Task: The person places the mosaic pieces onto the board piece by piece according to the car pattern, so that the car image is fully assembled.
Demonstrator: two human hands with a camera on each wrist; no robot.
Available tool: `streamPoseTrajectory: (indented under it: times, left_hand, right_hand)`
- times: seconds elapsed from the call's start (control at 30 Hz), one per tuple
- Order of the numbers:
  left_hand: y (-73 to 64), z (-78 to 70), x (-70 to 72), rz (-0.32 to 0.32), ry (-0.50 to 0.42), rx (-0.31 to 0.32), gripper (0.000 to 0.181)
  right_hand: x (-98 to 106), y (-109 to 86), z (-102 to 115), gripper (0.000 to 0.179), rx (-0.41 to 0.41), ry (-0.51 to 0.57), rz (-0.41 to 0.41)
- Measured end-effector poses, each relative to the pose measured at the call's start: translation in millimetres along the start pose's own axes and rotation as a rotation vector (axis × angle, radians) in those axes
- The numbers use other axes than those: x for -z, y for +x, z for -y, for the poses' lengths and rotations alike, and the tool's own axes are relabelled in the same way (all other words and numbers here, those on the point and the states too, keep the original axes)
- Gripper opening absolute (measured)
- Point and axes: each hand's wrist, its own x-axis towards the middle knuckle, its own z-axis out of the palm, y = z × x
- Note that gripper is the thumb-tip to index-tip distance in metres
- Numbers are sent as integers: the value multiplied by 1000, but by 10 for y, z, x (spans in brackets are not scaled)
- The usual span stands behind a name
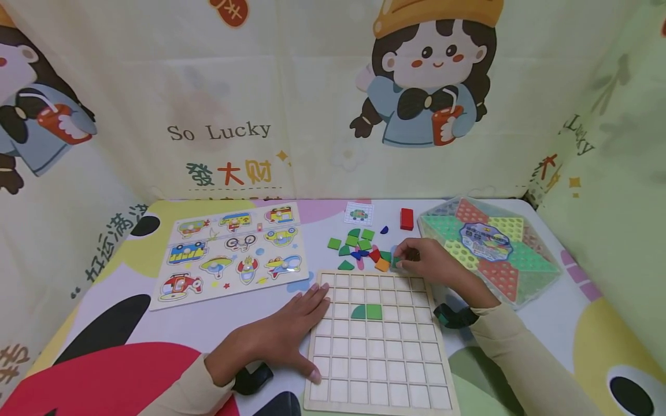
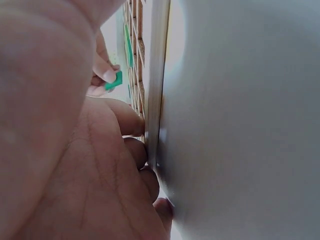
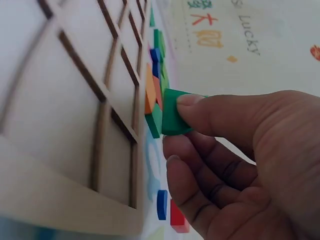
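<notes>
A wooden grid board (image 1: 382,349) lies in front of me. My left hand (image 1: 283,332) rests along its left edge with fingers extended. In one row sit a dark green quarter-round piece (image 1: 359,312) and a lighter green square (image 1: 374,312), side by side. Just beyond the board's far right corner, my right hand (image 1: 432,260) pinches a dark green piece (image 3: 172,117) between thumb and fingers; its full outline is partly covered. Loose pieces lie beside that hand, among them an orange square (image 1: 382,265), a red piece (image 1: 374,255) and several green ones.
A vehicle picture puzzle (image 1: 227,289) lies at the left. Behind the loose pieces are a small car card (image 1: 359,214), a blue piece (image 1: 384,230) and a red block (image 1: 407,219). A clear-lidded game box (image 1: 536,263) sits at the right.
</notes>
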Motion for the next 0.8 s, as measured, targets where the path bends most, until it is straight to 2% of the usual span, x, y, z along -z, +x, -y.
streamPoseTrajectory:
  times: [0.47,0.67,0.8]
  left_hand:
    - [-6,-3,-9,0,0,9,122]
    - [-6,-3,-7,1,4,12,122]
    - [-4,-4,-7,2,4,11,122]
  right_hand:
    - [-114,-254,116,14,88,46,22]
    - [-187,-311,163,13,135,73,71]
    - [-234,-345,195,12,128,88,103]
